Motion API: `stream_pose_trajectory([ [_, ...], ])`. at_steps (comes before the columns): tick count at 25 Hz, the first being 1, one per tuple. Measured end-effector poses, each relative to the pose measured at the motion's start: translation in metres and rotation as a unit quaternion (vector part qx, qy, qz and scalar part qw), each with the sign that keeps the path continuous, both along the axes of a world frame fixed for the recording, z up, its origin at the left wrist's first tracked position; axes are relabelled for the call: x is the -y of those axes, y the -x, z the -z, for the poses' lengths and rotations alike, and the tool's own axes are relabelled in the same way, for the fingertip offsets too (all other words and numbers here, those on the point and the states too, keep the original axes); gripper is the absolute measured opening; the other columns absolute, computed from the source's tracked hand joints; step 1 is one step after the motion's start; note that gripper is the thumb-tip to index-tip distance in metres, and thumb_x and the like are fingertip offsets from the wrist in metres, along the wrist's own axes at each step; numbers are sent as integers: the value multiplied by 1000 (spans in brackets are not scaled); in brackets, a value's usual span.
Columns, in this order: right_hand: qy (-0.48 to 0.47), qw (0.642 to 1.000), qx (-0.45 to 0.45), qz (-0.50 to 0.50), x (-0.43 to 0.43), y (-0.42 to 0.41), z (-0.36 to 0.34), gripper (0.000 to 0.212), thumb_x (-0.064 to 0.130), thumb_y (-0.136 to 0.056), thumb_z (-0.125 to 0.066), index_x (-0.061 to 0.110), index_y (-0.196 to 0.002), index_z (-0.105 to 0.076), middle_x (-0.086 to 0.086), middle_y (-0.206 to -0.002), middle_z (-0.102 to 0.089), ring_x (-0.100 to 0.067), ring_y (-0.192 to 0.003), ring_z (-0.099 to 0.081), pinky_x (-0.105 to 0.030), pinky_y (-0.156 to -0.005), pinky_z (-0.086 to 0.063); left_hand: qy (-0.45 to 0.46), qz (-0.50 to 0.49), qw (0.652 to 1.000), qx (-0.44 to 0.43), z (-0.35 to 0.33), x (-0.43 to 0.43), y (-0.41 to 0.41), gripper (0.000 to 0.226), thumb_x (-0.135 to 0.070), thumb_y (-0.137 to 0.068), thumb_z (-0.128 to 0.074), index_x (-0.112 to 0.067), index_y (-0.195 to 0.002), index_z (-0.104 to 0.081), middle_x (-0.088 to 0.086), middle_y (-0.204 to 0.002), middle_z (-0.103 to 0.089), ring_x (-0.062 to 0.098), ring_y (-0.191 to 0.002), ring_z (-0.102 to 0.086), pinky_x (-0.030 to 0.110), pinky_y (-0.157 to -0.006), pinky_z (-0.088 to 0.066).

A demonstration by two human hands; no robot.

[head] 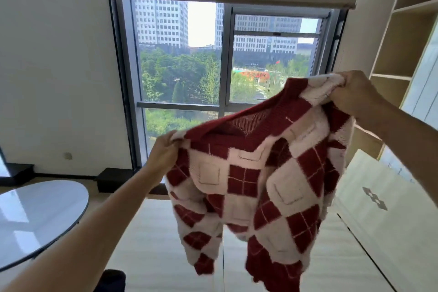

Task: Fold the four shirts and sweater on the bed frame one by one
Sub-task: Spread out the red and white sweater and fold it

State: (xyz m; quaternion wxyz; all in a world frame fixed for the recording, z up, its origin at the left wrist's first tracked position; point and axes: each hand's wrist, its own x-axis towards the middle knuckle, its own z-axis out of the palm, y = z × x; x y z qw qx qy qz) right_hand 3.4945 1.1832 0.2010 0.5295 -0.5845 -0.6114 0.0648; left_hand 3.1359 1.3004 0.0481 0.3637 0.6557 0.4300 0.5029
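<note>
A red and white argyle sweater (258, 180) hangs in the air in front of me, above the pale wooden bed frame (166, 244). My left hand (163, 152) grips its left shoulder. Higher up, my right hand (355, 95) grips its right shoulder, so the sweater hangs tilted. The dark red V-neck faces me and the hem dangles, blurred, near the bottom of the view. No shirts are in view.
A round glass table (35, 218) stands at the lower left. A large window (222, 59) fills the wall ahead. Open wooden shelves (403, 38) and a pale cabinet (384, 216) line the right side. A dark object (111, 280) sits at the bottom edge.
</note>
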Motion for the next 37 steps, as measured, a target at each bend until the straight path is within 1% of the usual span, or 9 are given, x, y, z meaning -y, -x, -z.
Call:
stream_pose_trajectory([
  [3, 112, 993, -3, -21, 13, -29, 23, 29, -12, -70, -79, 14, -80, -73, 8, -65, -75, -22, -79, -67, -20, -65, -57, -100, 6, 995, 7, -31, 5, -13, 16, -12, -100, -58, 3, -102, -64, 10, -85, -64, 8, -71, -60, 15, -62, -47],
  [6, 172, 981, 5, -86, 35, -50, 49, 43, 26, -53, -97, 21, -91, -77, -4, -87, -79, -23, -85, -75, -32, -73, -61, -178, 20, 981, -69, -42, 2, -9, 21, -23, -97, -65, -3, -92, -64, -6, -75, -64, 1, -63, -57, 14, -60, -44],
  [11, 229, 966, -2, -124, 62, -55, 87, 6, 15, -76, -74, 17, -78, -79, -12, -76, -76, -28, -68, -74, -28, -57, -58, -300, 24, 920, -252, -39, 10, 16, 33, -54, -91, -62, -24, -79, -60, -2, -63, -60, 17, -54, -57, 33, -51, -44],
  [17, 248, 961, -43, -114, 59, -51, 158, 62, 72, -57, -82, 19, -89, -81, -15, -83, -78, -32, -72, -74, -39, -62, -61, -332, 7, 887, -320, 9, 30, 36, 34, -48, -93, -51, -18, -77, -53, -4, -59, -52, 17, -51, -54, 34, -47, -41],
  [20, 273, 952, -74, -116, 35, -45, 207, 45, 63, -69, -80, 26, -94, -81, -17, -87, -78, -34, -76, -76, -41, -65, -60, -282, 10, 893, -350, 59, 11, 35, 37, -49, -94, -50, -16, -77, -52, -1, -60, -53, 21, -51, -52, 36, -50, -41],
  [23, 331, 935, -87, -89, -5, -45, 279, 30, 39, -80, -70, 12, -91, -78, -26, -85, -74, -37, -74, -73, -44, -67, -57, -181, 24, 903, -388, 139, -28, 24, 33, -52, -95, -50, -25, -76, -47, -7, -62, -53, 15, -56, -52, 36, -54, -40],
  [28, 449, 892, -57, 6, -113, -56, 452, 44, 48, -88, -66, 4, -86, -71, -11, -79, -76, -31, -77, -74, -36, -65, -55, 14, 74, 887, -456, 319, -137, -21, 37, -52, -97, -53, -24, -73, -48, 2, -66, -58, 23, -64, -59, 34, -55, -40],
  [33, 383, 904, 72, 177, -219, -39, 664, 67, 44, -86, -73, 17, -141, -46, -15, -133, -54, -29, -118, -55, -44, -97, -49, 9, -110, 848, -519, 516, -211, -96, 30, -35, -96, -57, -16, -120, -60, 15, -125, -56, 36, -121, -50, 48, -99, -39],
  [37, 419, 894, 148, 50, -156, 16, 875, 72, 31, -85, -69, 12, -147, -39, -15, -142, -42, -35, -131, -44, -45, -109, -38, 81, 89, 839, -530, 742, -109, -105, 51, -34, -93, -58, -12, -138, -49, 14, -144, -46, 35, -134, -41, 44, -107, -37],
])
